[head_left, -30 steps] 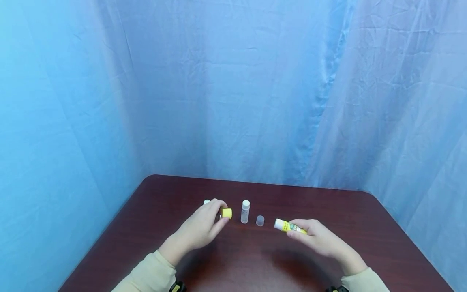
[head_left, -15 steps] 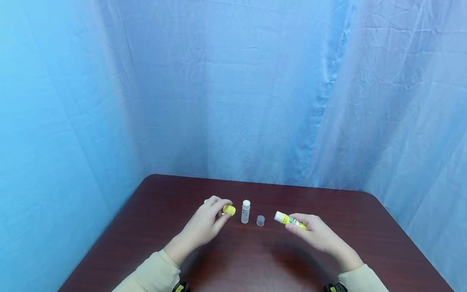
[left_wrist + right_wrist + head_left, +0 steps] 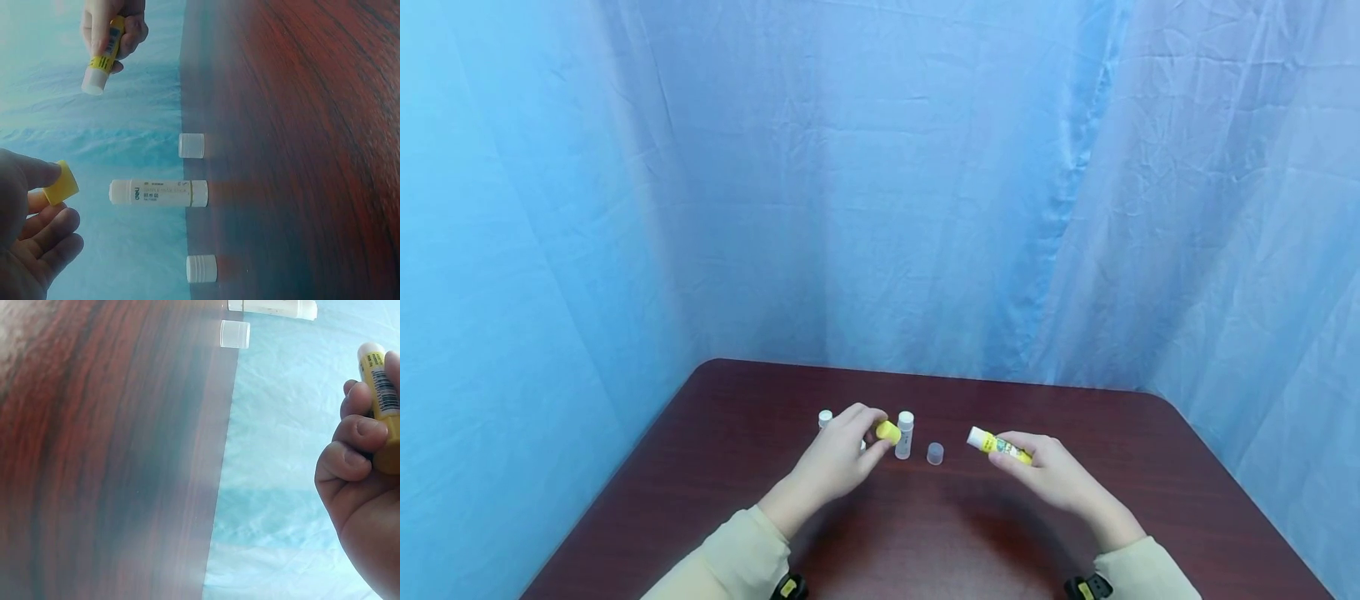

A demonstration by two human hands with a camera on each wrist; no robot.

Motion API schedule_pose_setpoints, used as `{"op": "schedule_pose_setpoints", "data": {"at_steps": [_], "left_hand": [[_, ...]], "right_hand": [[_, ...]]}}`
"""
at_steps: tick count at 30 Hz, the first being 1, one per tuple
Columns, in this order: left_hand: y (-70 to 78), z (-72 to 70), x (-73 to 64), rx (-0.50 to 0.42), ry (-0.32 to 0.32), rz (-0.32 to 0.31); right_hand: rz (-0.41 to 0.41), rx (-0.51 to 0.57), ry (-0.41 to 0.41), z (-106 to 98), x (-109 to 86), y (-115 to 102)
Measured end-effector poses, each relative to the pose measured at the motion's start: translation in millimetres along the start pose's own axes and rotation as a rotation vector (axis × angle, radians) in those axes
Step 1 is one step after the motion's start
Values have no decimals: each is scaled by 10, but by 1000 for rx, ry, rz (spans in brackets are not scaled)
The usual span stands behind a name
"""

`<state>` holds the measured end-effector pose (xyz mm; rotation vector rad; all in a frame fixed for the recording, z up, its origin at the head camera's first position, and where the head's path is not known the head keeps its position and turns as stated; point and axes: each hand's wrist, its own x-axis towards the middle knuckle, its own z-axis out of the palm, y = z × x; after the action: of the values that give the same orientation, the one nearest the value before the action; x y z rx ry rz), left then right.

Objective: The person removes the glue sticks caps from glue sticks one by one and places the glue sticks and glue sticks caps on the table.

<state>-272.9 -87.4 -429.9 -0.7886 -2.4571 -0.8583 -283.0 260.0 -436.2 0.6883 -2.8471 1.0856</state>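
My left hand (image 3: 835, 462) pinches a small yellow cap (image 3: 888, 432) between thumb and fingers, raised over the table. My right hand (image 3: 1054, 473) grips a yellow glue stick (image 3: 1006, 448), uncapped, its white end tilted up to the left. Between the hands a clear-bodied glue stick (image 3: 904, 440) stands upright, its white top bare; in the head view the yellow cap overlaps its edge. A translucent cap (image 3: 935, 453) rests on the table just right of it. In the left wrist view, a white ribbed cap (image 3: 202, 269) sits on the other side of the standing stick.
Behind my left hand shows a white-topped item (image 3: 825, 417), its lower part hidden. The dark red wooden table (image 3: 925, 533) has rounded far corners, and a blue curtain (image 3: 880, 208) hangs around it.
My left hand has moved right with the yellow cap, toward the standing glue stick. The right hand has lifted slightly, still holding the yellow glue stick. The things on the table stay put.
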Motion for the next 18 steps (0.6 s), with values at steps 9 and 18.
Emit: {"op": "schedule_pose_setpoints", "data": {"at_steps": [9,18], "left_hand": [[37,133,17,18,-60,19],[111,283,82,53,-138,21]], "right_hand": [[37,-3,29,7,10,51],[79,-13,47,25,36,87]]}}
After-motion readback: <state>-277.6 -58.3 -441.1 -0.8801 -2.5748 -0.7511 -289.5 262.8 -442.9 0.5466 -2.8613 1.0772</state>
